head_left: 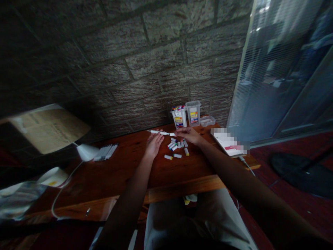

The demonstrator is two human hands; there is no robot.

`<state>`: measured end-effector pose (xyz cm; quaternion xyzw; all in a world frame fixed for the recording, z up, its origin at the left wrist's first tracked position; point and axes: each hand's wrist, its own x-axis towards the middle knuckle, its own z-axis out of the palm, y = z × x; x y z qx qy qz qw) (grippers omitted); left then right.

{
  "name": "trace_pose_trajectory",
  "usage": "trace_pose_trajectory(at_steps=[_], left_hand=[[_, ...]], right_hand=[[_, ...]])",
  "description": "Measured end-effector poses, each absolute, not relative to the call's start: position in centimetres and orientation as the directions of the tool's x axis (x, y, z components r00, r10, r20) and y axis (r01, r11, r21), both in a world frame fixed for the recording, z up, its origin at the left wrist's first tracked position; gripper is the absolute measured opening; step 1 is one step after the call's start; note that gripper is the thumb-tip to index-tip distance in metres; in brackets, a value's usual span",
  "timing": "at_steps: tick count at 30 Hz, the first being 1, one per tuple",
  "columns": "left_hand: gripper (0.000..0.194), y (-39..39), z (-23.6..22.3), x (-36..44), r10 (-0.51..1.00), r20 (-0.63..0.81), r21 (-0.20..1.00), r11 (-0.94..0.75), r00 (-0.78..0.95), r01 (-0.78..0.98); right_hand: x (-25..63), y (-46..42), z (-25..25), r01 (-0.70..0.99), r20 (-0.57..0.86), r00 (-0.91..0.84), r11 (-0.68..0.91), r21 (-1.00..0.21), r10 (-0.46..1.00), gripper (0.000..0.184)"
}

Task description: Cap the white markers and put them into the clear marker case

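My left hand [154,143], its fingers loosely curled, holds a white marker [158,132] over a wooden table [125,166], as my right hand [189,135] pinches a white cap [172,134] between thumb and fingers at the marker's tip, too small to tell whether the two touch. Loose caps [177,156] with coloured ends lie scattered on the tabletop between my forearms, and a row of white markers [105,152] lies to the left. Near the stone wall [145,62], a clear box [179,119] packed with markers stands beside a second clear box [194,114].
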<state>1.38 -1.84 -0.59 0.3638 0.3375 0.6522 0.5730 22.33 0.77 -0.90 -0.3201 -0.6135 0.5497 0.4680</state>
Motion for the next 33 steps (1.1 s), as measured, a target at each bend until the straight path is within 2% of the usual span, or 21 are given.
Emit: trace_pose_trajectory(at_steps=[11,26,33], left_hand=[[0.024,-2.45,-0.02,1.25,0.997,0.066,0.899,-0.043,0.038,-0.436],[0.024,-2.49,-0.24,1.27,0.997,0.070,0.893,-0.044,0.041,-0.448],[0.028,-2.54,-0.22,1.48,0.986,0.086,0.899,-0.017,0.139,-0.437]], right_hand=[[22.16,0.71,-0.99,-0.177,0.260,-0.402,0.204,-0.963,0.878,0.036],[22.01,0.49,-0.62,-0.204,0.252,-0.397,0.183,-0.962,0.882,0.038],[22.05,0.04,-0.37,-0.207,0.284,-0.413,0.215,-0.955,0.866,0.037]])
